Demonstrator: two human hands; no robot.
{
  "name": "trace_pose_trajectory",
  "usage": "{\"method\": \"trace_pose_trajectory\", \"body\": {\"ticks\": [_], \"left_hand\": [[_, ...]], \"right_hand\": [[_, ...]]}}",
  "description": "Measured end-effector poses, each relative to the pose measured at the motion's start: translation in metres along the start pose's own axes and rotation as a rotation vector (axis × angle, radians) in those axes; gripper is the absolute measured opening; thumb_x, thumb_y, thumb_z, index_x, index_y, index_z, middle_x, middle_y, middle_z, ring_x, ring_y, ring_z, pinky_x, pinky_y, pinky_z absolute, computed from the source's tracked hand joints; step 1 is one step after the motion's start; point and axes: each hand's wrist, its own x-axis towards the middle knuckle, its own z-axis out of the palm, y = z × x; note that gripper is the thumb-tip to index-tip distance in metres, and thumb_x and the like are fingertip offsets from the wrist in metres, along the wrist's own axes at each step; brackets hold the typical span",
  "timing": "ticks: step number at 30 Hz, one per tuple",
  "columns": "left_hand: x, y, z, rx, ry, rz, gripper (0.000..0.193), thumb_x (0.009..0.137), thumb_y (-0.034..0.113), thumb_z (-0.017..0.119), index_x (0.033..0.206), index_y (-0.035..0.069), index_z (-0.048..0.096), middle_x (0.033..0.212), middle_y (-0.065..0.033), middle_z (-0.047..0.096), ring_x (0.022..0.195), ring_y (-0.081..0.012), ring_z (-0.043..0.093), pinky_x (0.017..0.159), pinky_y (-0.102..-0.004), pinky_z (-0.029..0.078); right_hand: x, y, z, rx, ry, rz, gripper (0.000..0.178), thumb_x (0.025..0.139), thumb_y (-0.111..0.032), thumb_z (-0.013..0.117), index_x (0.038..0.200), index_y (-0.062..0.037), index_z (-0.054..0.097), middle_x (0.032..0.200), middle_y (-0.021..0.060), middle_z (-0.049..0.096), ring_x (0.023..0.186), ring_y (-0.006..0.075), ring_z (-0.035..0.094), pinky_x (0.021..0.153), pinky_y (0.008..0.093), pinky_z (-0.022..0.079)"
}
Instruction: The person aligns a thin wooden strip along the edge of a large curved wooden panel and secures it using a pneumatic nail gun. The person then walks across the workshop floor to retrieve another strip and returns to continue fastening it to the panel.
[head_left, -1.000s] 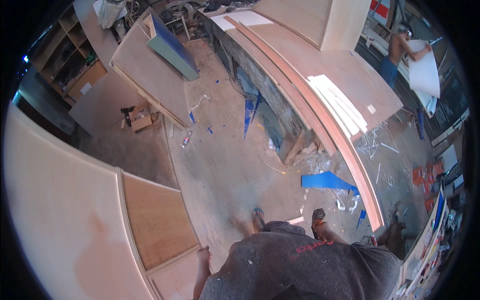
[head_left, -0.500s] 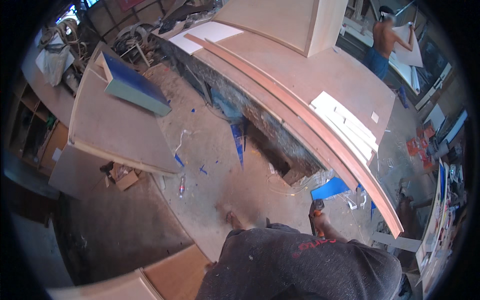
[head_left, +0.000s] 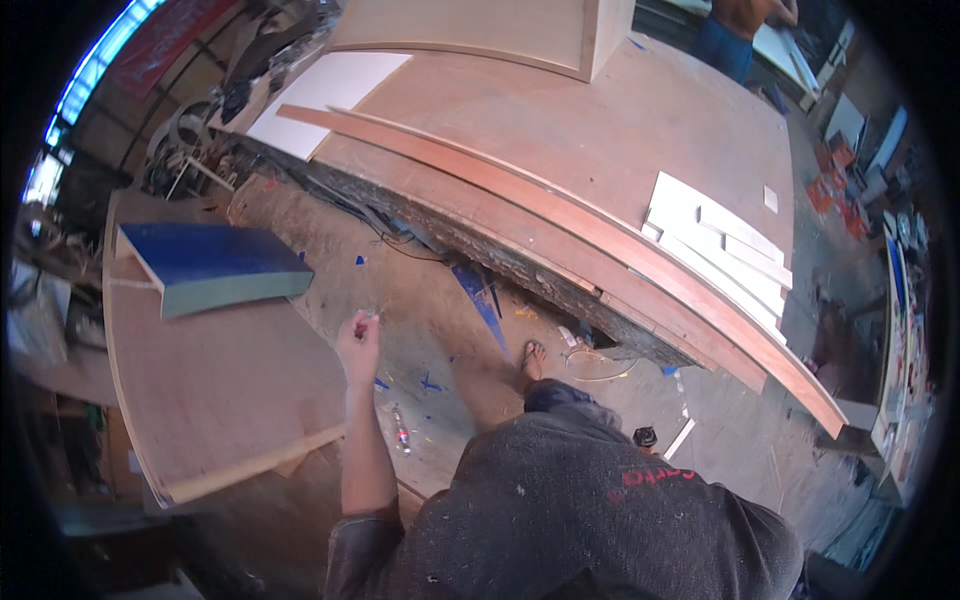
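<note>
My left hand [head_left: 359,347] is raised over the floor, to the right of a blue-topped panel box [head_left: 225,262] with a pale green side. Its fingers are curled together; whatever they hold, if anything, is too small to make out. My right hand is hidden behind my shirt. Beside the shirt, the dark head of a power tool [head_left: 645,437] pokes out; its handle is out of sight. The blue box lies on a brown board [head_left: 230,390].
A long workbench [head_left: 560,120] carries long wood strips [head_left: 560,210], white strips [head_left: 715,250], a white sheet [head_left: 335,95] and a pale cabinet [head_left: 470,35]. A plastic bottle [head_left: 401,432] and blue scraps lie on the floor. Another person [head_left: 728,40] stands beyond the bench.
My left hand has come up into view toward the blue box. My right hand, seen earlier around the orange-and-black power tool, has dropped out of sight. My view has shifted, and one foot has stepped forward.
</note>
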Motion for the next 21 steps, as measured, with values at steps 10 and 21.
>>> {"method": "trace_pose_trajectory", "body": {"ticks": [10,21], "left_hand": [[0.192,0.165,0.164,0.052,-0.566,0.634,0.062,0.080,0.020,0.091,0.134,-0.002,0.068,0.118,-0.0198,0.071,0.113,-0.0371,0.068,0.100,-0.0457,0.054],[0.363,0.211,0.302,0.589,-1.240,1.205,0.076,0.075,0.026,0.089,0.143,0.004,0.064,0.143,-0.0207,0.063,0.133,-0.0411,0.059,0.111,-0.0475,0.050]], "right_hand": [[0.028,-0.145,-0.049,0.362,0.102,0.378,0.056,0.094,-0.060,0.073,0.108,-0.0058,0.075,0.084,0.0147,0.077,0.071,0.0282,0.077,0.062,0.0454,0.059],[-0.070,-0.352,-0.047,0.652,0.454,0.705,0.049,0.090,-0.043,0.077,0.120,-0.0049,0.077,0.091,0.0189,0.079,0.080,0.0319,0.079,0.072,0.0463,0.061]]}}
